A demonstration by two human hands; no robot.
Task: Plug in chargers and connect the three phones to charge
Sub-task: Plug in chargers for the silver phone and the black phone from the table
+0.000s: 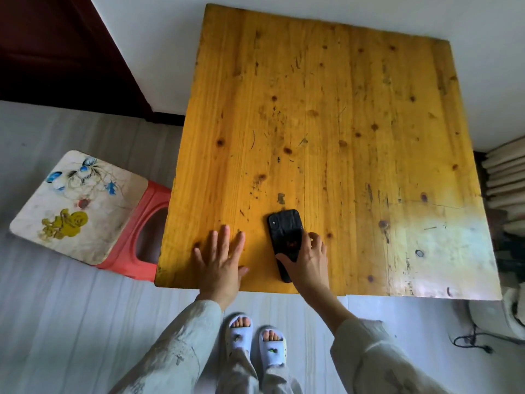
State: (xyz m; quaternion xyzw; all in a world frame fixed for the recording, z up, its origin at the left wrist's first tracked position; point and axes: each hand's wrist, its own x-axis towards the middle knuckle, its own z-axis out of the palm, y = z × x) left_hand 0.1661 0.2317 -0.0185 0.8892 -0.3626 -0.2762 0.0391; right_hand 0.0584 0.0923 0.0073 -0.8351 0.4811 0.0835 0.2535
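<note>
One phone (286, 240) in a black textured case lies back-up near the front edge of the wooden surface (355, 115), lens end pointing away from you. The other two phones and the chargers are not in view.

Your right hand (308, 258) has hold of the phone's near half: the thumb lies across the case back, the fingers (314, 237) curl over its right long edge. Whether the phone rests on the wood or is lifted at one edge cannot be told. Your left hand (220, 258) lies flat on the surface just left of the phone, fingers straight and spread, holding nothing.

Handling, judged:
- Rigid slab, light enough for one hand; it will not flex.
- The textured case should give friction, so a slip is less likely than on bare glass.
- The screen presumably faces down. Lift rather than drag, or grit on the wood may scratch it.
- Fragile if dropped; floor is hard tile and the phone sits close to the edge.
- Best hold: pinch across the two long edges near mid-length, leaving the near short end free, where the charging port probably lies.

A dark cable (471, 341) lies on the floor at lower right; its purpose is unclear.
</note>
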